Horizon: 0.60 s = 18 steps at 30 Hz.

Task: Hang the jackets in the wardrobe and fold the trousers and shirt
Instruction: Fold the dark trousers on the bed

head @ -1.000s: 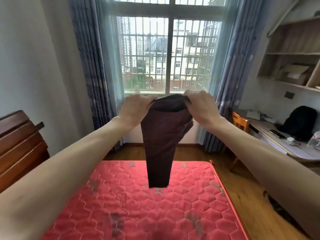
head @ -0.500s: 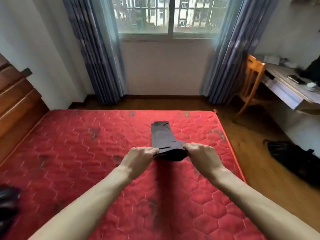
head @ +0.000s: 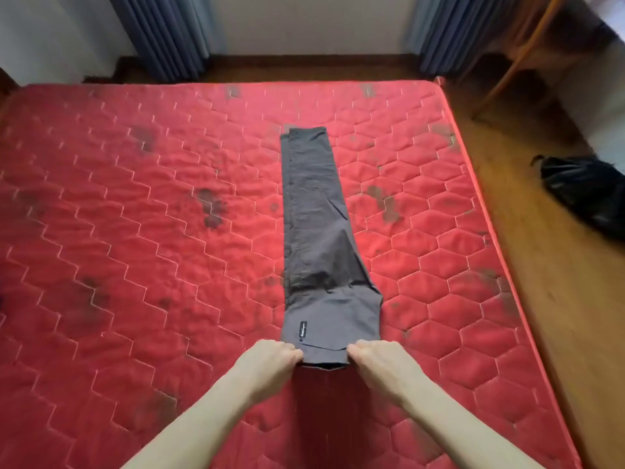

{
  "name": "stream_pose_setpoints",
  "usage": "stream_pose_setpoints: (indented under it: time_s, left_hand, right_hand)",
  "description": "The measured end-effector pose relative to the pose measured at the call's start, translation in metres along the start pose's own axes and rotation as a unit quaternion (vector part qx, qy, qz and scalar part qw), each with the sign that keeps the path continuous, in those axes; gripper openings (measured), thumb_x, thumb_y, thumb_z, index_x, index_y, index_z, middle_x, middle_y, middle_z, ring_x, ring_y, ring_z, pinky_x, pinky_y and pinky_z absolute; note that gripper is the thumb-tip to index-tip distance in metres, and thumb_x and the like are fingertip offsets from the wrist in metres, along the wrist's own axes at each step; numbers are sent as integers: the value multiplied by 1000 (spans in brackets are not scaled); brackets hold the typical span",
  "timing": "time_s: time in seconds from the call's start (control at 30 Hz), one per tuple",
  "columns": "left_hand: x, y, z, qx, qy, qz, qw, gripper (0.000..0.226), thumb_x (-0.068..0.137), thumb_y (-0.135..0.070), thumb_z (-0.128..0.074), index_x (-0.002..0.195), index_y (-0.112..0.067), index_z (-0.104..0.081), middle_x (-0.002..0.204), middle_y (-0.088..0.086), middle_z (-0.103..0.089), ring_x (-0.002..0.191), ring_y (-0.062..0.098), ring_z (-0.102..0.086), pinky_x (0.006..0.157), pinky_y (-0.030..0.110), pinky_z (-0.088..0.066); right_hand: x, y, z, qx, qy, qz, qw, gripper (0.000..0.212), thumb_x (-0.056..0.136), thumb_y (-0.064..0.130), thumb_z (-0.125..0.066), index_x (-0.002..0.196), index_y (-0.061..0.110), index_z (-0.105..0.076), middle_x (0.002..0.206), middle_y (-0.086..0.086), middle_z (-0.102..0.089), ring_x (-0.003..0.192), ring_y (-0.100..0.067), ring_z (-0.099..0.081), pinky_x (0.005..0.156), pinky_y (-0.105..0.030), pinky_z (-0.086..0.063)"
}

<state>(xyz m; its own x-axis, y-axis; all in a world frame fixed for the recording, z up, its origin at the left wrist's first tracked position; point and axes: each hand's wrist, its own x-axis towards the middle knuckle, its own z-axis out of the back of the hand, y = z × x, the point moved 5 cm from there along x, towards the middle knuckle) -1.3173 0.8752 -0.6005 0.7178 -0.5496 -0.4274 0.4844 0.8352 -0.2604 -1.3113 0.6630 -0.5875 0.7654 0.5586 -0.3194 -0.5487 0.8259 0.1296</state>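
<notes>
Red quilted mattress (head: 135, 231) with dark stains fills the view, wooden floor to its right, blue curtains (head: 162, 32) along the far wall. A black bag (head: 585, 194) lies on the floor, a wooden chair leg (head: 507, 66) beyond. Dark grey trousers (head: 318, 231) lie lengthwise, flat on the mattress; left hand (head: 270, 363) and right hand (head: 382, 365) pinch the near end's corners, fingers curled.

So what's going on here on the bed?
A person is folding dark grey trousers on a red quilted mattress. The trousers lie flat, legs stacked lengthwise and pointing away toward the curtains. The left hand and right hand each pinch a corner of the near waistband end. No crosswise fold has been made yet. A black bag lies on the floor to the right.
</notes>
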Motion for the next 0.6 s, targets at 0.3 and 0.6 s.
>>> stream_pose_setpoints:
  time_s: [0.3,0.6]
  left_hand:
    - [4,-52,-118,-46,139,-16,989,21,92,-13,-52,113,-10,-52,119,12,-53,110,37,-57,83,50,-45]
    - [20,-43,-165,-62,-59,-5,996,29,95,-37,-46,111,-18,-59,111,2,-57,102,27,-59,78,41,-55]
  right_hand:
    - [-43,13,-138,34,110,4,993,85,28,19,-98,83,28,-33,73,10,-48,56,-11,-53,41,-26,-25]
    - [-39,29,-177,21,-28,37,999,28,95,47,-47,89,27,-66,94,6,-66,84,-18,-67,68,-33,-51]
